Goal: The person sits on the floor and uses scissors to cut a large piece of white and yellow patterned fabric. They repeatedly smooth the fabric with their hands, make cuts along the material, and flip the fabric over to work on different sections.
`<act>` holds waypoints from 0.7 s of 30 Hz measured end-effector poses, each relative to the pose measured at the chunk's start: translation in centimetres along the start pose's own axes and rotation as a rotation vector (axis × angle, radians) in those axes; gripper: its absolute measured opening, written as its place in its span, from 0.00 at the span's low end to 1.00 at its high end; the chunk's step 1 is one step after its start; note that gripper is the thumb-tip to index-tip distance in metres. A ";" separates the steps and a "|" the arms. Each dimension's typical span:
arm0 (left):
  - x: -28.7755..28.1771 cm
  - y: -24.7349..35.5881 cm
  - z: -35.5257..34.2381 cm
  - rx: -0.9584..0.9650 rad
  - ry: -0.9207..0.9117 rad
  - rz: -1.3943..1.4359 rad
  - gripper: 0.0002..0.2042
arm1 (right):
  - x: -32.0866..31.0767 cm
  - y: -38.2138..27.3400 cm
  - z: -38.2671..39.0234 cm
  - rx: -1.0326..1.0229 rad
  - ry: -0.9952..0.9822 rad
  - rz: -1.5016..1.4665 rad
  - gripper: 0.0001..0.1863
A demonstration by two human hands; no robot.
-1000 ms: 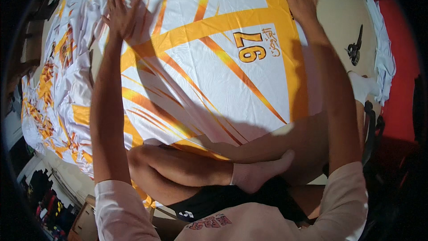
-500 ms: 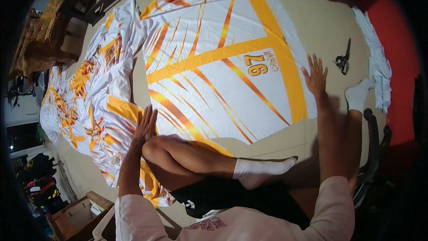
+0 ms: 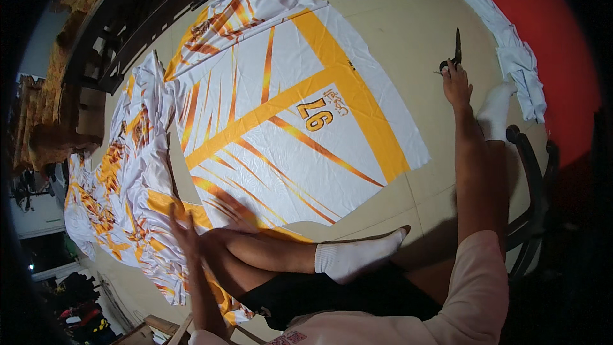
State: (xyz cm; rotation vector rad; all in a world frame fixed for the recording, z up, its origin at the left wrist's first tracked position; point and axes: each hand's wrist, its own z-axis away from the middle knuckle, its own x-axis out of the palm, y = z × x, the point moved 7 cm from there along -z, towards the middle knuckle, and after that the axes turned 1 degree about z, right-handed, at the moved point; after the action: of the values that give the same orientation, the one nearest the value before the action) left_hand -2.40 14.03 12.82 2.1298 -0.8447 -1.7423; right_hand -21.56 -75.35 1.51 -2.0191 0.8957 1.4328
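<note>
Far to our left, our left hand (image 3: 182, 233) lies flat with its fingers spread on the orange-and-white printed fabric (image 3: 281, 121), pressing the cloth's near edge against the floor (image 3: 408, 32) just beside our bent knee (image 3: 220, 243). It holds nothing. The fabric spreads away from us across the middle, its long run going from lower left up toward the upper middle, with a second printed strip (image 3: 121, 179) beside it on the left.

Past the cloth's right edge, on bare floor, lie the black scissors (image 3: 454, 51). Their long axis points away from us, handles nearer, blades farther. Our right hand (image 3: 456, 86) is stretched out to them, fingertips at the handles; we cannot tell whether the fingers have closed on them. So the scissors sit straight ahead of the right hand and well apart from the left. A folded white cloth (image 3: 511, 51) lies just beyond, on the right.
</note>
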 end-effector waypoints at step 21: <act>33.6 40.9 19.4 0.715 -0.927 0.041 0.41 | -2.8 4.0 6.8 0.410 -0.588 -0.176 0.31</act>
State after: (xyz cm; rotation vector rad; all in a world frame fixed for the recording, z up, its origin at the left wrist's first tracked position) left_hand -28.22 -35.12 3.22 1.4638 -1.9511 -2.7211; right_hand -29.36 -72.44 1.87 -1.2424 0.6618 1.4771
